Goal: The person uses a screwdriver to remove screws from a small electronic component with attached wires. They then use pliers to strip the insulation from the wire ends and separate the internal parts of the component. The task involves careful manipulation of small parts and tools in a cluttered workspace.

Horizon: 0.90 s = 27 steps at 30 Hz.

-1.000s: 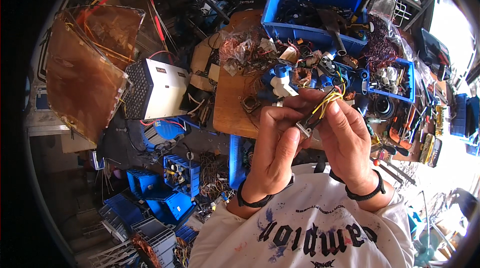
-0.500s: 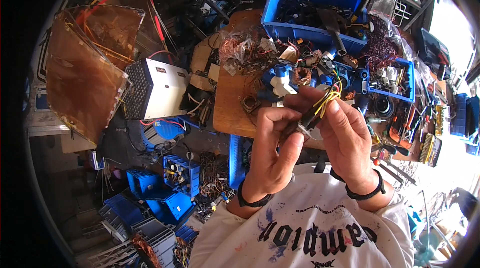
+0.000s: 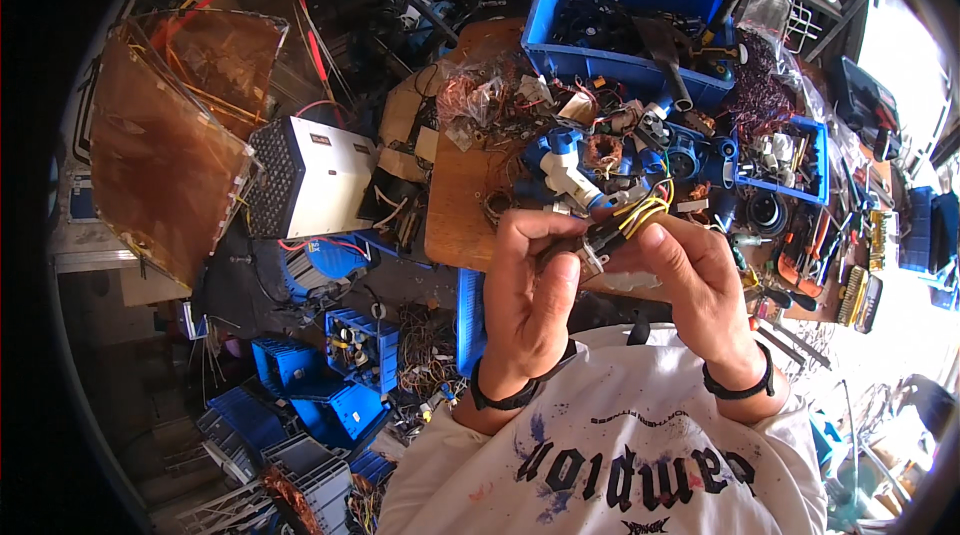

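In front of my chest both hands hold one small dark part with a pale metal tab at its near end; its exact kind I cannot make out. My left hand pinches its left side between thumb and bent fingers. My right hand grips the other side, with the thumb beside yellow wires that loop up from the part. My right fingers are partly hidden behind it. Just beyond on the wooden table lies a white and blue plastic fitting, near a copper-wound coil.
A large blue crate of dark parts and tools stands at the back. To its right sits a small blue tray of pieces. Pliers and other hand tools lie at the right. A white box and blue bins are left.
Both hands have come slightly down toward me with the part. My hands have moved a little apart, and the part's metal tab shows more clearly.
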Each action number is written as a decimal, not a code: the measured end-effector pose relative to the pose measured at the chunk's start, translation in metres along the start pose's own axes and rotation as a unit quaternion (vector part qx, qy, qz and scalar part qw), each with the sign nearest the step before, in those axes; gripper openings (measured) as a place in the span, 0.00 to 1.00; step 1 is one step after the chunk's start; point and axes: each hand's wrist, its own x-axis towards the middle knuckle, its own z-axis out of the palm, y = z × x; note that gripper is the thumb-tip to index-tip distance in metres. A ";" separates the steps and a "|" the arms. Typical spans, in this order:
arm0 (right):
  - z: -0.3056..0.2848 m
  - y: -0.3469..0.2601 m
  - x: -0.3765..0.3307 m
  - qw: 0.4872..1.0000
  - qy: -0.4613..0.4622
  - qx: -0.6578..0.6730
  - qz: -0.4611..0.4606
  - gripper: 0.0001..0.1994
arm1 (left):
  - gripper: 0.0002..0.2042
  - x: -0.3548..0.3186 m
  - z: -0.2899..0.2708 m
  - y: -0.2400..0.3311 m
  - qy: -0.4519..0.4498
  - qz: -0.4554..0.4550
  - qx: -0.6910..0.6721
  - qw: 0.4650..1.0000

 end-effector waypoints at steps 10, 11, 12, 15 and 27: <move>-0.016 -0.014 0.001 0.937 0.099 -0.244 -0.229 0.06 | 0.23 0.004 -0.004 0.004 0.037 -0.038 0.024 0.998; -0.016 -0.016 0.005 0.919 0.113 -0.268 -0.265 0.07 | 0.23 0.005 -0.004 0.004 0.033 -0.037 0.023 0.999; -0.016 -0.018 0.008 0.899 0.126 -0.292 -0.301 0.08 | 0.23 0.005 -0.003 0.005 0.029 -0.035 0.022 0.999; -0.016 -0.020 0.015 0.884 0.104 -0.331 -0.312 0.12 | 0.23 0.006 -0.001 0.006 0.031 -0.037 0.017 0.999; -0.016 -0.018 0.022 0.896 0.023 -0.335 -0.291 0.09 | 0.17 0.004 -0.006 0.005 -0.012 -0.026 0.011 1.000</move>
